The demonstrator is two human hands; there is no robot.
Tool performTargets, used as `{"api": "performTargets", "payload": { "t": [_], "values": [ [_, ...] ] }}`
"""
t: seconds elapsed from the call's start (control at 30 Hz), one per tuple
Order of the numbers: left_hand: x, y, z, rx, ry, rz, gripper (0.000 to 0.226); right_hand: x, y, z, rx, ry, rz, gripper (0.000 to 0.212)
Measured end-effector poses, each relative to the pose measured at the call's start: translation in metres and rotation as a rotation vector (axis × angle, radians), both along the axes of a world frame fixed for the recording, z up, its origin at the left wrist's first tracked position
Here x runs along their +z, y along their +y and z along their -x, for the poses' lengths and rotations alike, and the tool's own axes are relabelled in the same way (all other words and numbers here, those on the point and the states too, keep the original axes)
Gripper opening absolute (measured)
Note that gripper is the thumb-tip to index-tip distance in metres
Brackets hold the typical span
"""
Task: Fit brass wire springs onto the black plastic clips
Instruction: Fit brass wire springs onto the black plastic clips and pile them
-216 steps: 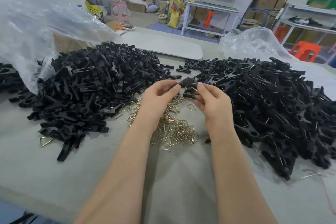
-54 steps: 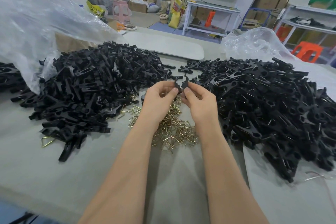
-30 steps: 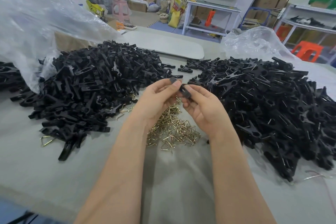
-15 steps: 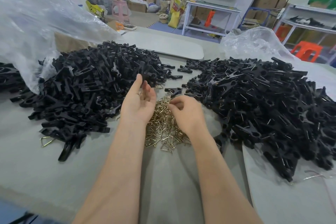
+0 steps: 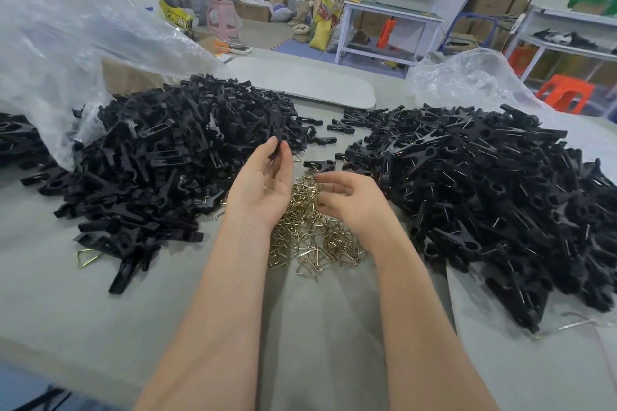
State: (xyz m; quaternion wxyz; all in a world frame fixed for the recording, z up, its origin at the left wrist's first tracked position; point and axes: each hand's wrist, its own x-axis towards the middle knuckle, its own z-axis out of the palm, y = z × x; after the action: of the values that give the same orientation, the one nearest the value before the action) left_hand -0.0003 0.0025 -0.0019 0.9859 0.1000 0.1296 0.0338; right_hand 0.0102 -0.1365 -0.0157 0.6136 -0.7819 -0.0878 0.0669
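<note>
The left grip (image 5: 258, 190) is turned palm up above the grey cloth-covered worktop (image 5: 160, 317), and its thumb and fingertips pinch one small black plastic clip piece (image 5: 276, 146), held upright just above the palm. The piece sits at the near edge of the large left heap of black plastic clip pieces (image 5: 150, 160), which spreads out from under a crumpled clear plastic bag (image 5: 66, 43).

The right grip (image 5: 350, 200) hangs just beside the left one, back of the hand up, its fingers loosely curled over the far part of the heap of brass wire springs (image 5: 310, 237). Whether those fingers pinch a spring cannot be told, since they blend into the wires beneath. The springs lie on the worktop between the two forearms, directly below both grips.

A single black clip (image 5: 319, 163) lies on the worktop just beyond the right fingertips, apart from the held piece. To the right spreads a second big heap of black clips with metal wire showing on them (image 5: 484, 197), with another clear plastic bag (image 5: 467, 80) behind it. One stray triangular brass spring (image 5: 87, 257) lies at the near foot of the left heap.
</note>
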Motion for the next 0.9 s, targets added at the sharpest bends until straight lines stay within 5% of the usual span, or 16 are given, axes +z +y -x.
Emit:
{"api": "performTargets", "payload": {
  "t": [0.2, 0.33, 0.57, 0.77, 0.9],
  "values": [
    [-0.0022, 0.0001, -0.0003, -0.024, 0.005, -0.049, 0.008, 0.0002, 0.0024, 0.0011, -0.093, -0.242, 0.346, 0.024],
    [-0.0029, -0.0009, -0.0005, -0.054, 0.009, -0.144, 0.007, 0.0032, 0.0046, 0.0027, -0.145, -0.311, 0.356, 0.022],
    [-0.002, -0.0019, -0.001, -0.054, 0.005, -0.183, 0.006, 0.0067, 0.0002, 0.0015, -0.22, -0.099, 0.135, 0.009],
    [-0.002, -0.0031, -0.0007, -0.054, 0.013, -0.216, 0.007, 0.0043, 0.0032, 0.0022, -0.173, -0.045, 0.088, 0.025],
    [-0.0028, -0.0036, -0.0014, -0.047, 0.014, -0.275, 0.005, 0.0021, 0.0032, 0.0026, -0.174, -0.179, 0.303, 0.027]
  ]
}}
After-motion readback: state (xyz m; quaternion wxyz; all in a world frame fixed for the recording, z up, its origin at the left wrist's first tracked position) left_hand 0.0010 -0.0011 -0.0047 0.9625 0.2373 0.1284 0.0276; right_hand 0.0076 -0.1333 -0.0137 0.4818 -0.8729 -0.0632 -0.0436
